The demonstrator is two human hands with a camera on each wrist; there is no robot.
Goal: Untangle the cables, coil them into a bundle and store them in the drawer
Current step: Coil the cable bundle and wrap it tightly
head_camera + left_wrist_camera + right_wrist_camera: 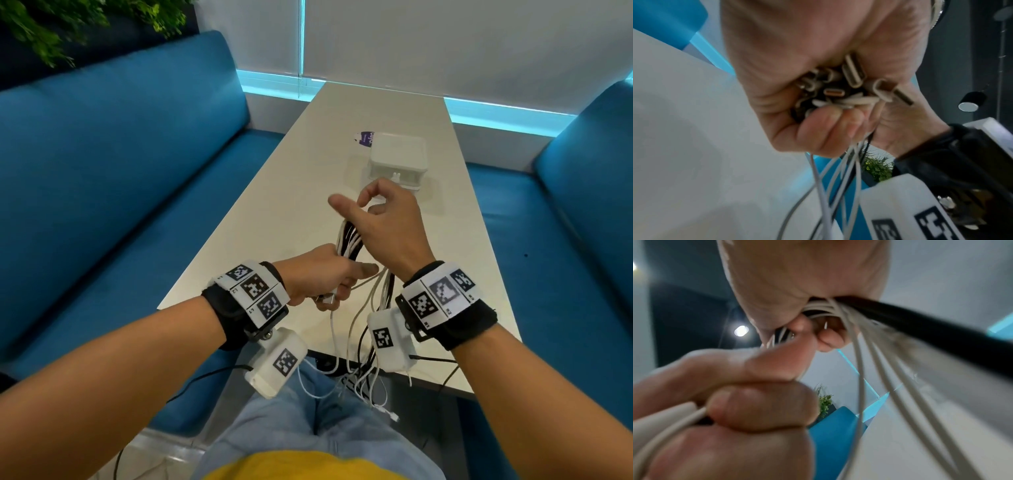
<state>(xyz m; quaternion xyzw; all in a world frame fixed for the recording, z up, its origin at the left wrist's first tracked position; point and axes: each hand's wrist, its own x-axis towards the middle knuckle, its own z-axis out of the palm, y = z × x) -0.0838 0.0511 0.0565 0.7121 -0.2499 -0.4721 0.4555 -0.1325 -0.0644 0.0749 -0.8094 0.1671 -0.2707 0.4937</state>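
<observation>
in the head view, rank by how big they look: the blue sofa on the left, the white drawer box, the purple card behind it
1. blue sofa, by far the largest.
2. white drawer box.
3. purple card, smallest, partly hidden by the box.
The box and card are farther from the camera, so true sizes stay unsure.

smooth plastic-coated cables (348, 236), shiny metal plugs (854, 71), glossy table (342, 144), matt drawer (397, 161).

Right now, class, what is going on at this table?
A person is gathering a bunch of white and black charging cables above the long white table. The left hand grips the plug ends; the right hand holds the strands higher up. Loose ends hang down to the lap. The small white plastic drawer box stands beyond, closed.
</observation>
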